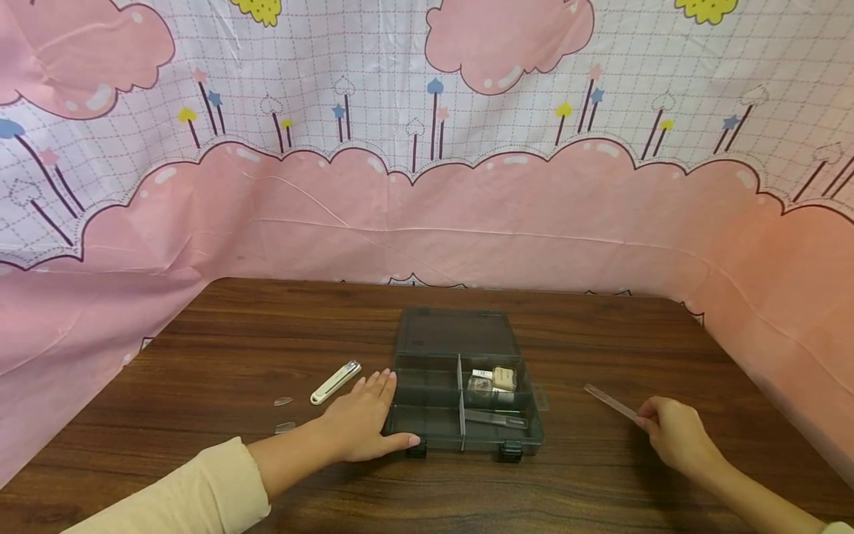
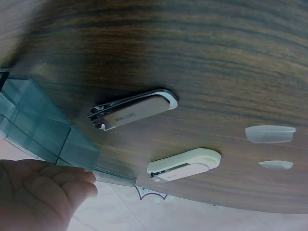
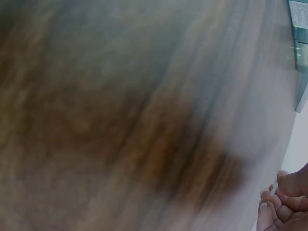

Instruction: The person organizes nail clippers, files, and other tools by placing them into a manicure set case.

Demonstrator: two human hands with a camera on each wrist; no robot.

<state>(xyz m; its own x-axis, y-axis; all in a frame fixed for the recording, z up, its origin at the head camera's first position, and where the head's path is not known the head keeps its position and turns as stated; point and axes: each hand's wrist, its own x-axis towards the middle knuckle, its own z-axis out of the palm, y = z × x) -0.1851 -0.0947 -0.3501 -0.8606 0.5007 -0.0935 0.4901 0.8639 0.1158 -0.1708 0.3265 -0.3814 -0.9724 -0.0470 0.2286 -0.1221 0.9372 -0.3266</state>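
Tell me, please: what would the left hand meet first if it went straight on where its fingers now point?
The left hand would probably meet the open plastic box first, on its left side. Its fingertips lie at that edge in the head view; whether they touch is unclear.

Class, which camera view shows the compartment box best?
The head view: it takes in the open box, lid and compartments together. The left wrist view shows only part of it, at the left edge; the right wrist view, just a piece at upper right.

The left hand [image 2: 41, 195] is at a teal box [image 2: 41, 127]; a metal clipper [image 2: 139, 111], white clipper [image 2: 185, 164] and two translucent pieces [image 2: 270, 134] lie apart.
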